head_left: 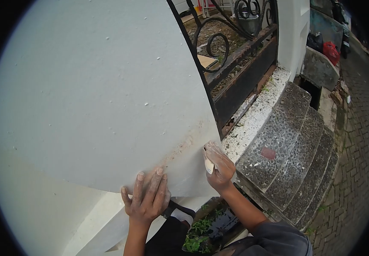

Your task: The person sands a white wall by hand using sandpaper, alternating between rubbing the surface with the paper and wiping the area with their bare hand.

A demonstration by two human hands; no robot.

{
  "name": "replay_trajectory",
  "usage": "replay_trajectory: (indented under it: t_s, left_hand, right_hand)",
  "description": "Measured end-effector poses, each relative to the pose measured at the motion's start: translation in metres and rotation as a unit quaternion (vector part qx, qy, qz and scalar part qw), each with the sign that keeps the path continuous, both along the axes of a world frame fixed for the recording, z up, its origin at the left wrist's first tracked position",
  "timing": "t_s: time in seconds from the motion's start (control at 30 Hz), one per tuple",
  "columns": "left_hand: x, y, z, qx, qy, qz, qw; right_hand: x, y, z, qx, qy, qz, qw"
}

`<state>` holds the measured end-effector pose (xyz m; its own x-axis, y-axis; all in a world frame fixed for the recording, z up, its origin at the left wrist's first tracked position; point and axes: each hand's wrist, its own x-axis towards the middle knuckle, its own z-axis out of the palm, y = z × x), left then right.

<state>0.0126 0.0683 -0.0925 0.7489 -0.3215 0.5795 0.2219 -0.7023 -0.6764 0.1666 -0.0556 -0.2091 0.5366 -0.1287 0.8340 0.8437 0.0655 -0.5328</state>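
Note:
Against the lower edge of a white wall (108, 106), my left hand (147, 198) lies with its dusty fingers spread on the surface. Between the two hands runs a rough brownish patch (178, 151) on the wall. My right hand (219, 166), also dusty, is near the wall's right edge, its fingers wrapped round a small whitish object (209, 166). Most of that object is hidden by the fingers, and I cannot make out what it is.
A black iron gate (246, 77) stands right of the wall. Pebbled steps (274, 145) descend toward a brick-paved lane (355, 170). Below are my foot in a sandal (182, 212), a ditch with green plants (199, 234), and farther off a red bag (331, 52).

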Motion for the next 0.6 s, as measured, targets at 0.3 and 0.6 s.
replay_trajectory:
  t_s: [0.3, 0.6]
  left_hand:
    - [-0.003, -0.001, -0.001, -0.015, 0.005, -0.018, 1.0]
    - [-0.004, -0.001, 0.001, -0.026, 0.011, -0.006, 1.0]
  right_hand:
    - [0.027, 0.007, 0.055, 0.045, -0.077, 0.001, 0.996]
    - [-0.043, -0.1, -0.127, -0.134, 0.345, 0.211, 0.905]
